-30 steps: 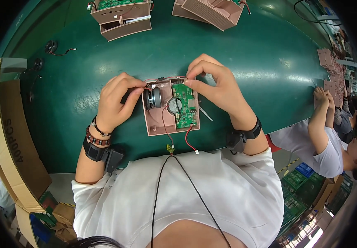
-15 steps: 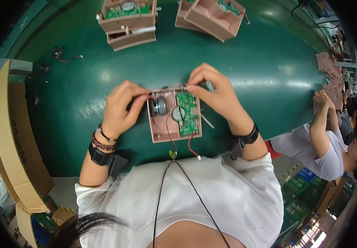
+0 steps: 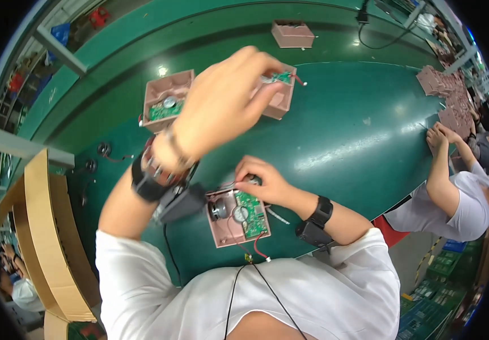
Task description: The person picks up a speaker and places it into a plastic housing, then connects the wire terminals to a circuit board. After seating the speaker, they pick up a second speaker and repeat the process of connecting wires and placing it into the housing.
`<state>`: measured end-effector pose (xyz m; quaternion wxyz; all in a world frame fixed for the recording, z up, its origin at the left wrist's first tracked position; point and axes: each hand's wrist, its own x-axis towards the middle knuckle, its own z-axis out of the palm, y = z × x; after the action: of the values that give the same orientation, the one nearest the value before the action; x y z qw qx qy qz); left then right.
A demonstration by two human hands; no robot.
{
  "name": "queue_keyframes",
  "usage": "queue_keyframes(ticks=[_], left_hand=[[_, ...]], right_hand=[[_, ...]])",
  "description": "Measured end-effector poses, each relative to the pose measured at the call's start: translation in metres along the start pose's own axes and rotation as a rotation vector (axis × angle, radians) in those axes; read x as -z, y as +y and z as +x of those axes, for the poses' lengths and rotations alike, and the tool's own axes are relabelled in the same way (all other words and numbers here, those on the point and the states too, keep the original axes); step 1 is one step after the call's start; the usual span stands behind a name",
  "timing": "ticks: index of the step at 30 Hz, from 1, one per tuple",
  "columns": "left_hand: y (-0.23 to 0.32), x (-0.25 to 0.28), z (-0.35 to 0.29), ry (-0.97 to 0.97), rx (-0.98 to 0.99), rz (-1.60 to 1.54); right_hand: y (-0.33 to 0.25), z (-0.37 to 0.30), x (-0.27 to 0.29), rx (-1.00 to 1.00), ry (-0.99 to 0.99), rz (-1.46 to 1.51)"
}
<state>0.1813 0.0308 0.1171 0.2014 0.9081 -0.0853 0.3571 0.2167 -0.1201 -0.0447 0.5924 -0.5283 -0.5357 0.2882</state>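
My left hand point(image 3: 221, 99) is raised over the far part of the bench, reaching toward a pink box point(image 3: 281, 105) with a green circuit board in it. Its thumb and forefinger are apart, and I see nothing between them. At the far edge of a nearer pink open box point(image 3: 221, 232), my right hand point(image 3: 258, 180) has its fingers pinched together; what they hold is hidden. Inside that nearer box sit a round black speaker point(image 3: 217, 209) and a green circuit board point(image 3: 253, 212). A red wire point(image 3: 258, 246) with a white plug hangs over its near side.
Another pink box point(image 3: 152, 93) with a board stands behind my left wrist, and one more pink box point(image 3: 292, 37) lies farther back. Loose speakers point(image 3: 104, 149) lie on the left beside a cardboard carton point(image 3: 57, 238). A co-worker point(image 3: 454, 192) handles pink boxes at the right.
My left hand has left the near box's far left corner and moved forward over the far boxes. My right hand stays at the box's far edge. The view has shifted, showing more of the back.
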Motion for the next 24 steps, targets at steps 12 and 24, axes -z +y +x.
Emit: queue_keyframes(ticks=[12,24], left_hand=[[-0.152,-0.252,0.176,-0.651,0.211,0.833],[-0.092,-0.269,0.201,-0.654,0.035,0.783]], right_hand=[[0.078,0.026,-0.057,0.117,-0.176,0.059],[0.044,0.028,-0.022,0.008,-0.188,0.162]])
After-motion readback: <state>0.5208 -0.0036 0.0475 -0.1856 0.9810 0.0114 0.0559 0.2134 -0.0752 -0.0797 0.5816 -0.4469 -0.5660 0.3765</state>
